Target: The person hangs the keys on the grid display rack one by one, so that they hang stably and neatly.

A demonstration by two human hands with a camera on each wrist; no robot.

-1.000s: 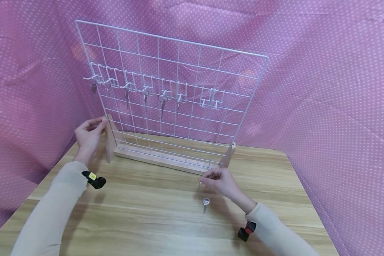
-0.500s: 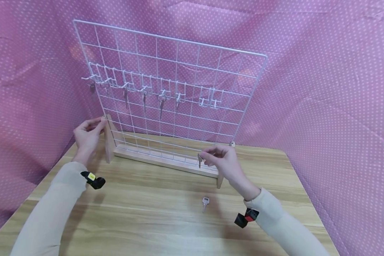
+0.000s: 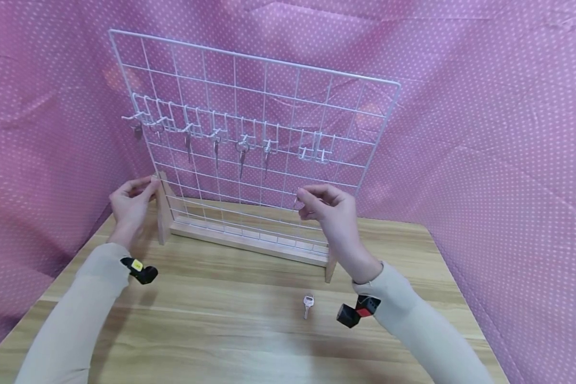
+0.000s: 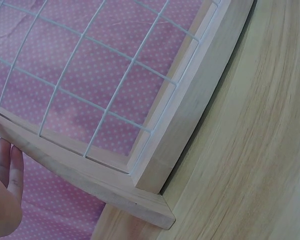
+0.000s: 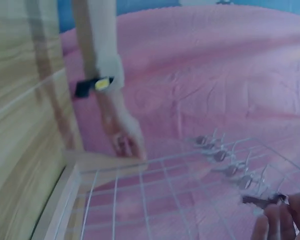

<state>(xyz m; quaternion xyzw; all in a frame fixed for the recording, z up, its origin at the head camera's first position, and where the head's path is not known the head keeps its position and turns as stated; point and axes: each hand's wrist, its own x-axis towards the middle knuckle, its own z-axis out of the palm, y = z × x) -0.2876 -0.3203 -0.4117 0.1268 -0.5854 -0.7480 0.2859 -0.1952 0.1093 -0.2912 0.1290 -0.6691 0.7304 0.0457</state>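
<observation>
My left hand (image 3: 131,205) grips the top of the left wooden upright (image 3: 165,213) of a white wire grid rack (image 3: 254,55). In the left wrist view its fingers (image 4: 16,172) lie against that wooden side piece. My right hand (image 3: 333,213) is raised before the rack's lower right, pinching a key (image 5: 262,201) that shows dark and blurred in the right wrist view. A second key (image 3: 308,305) lies on the table. Several keys (image 3: 242,160) hang from hooks along the grid, while two hooks (image 3: 312,155) at the right carry nothing.
The rack's wooden base bar (image 3: 249,242) stands on a wood-grain table (image 3: 211,330). Pink dotted cloth (image 3: 485,133) surrounds the table at the back and sides. Each wrist wears a small black camera (image 3: 348,316).
My right hand has risen from near the table to in front of the grid, bringing the key with it. My left hand stays at the upright; the other key lies where it was.
</observation>
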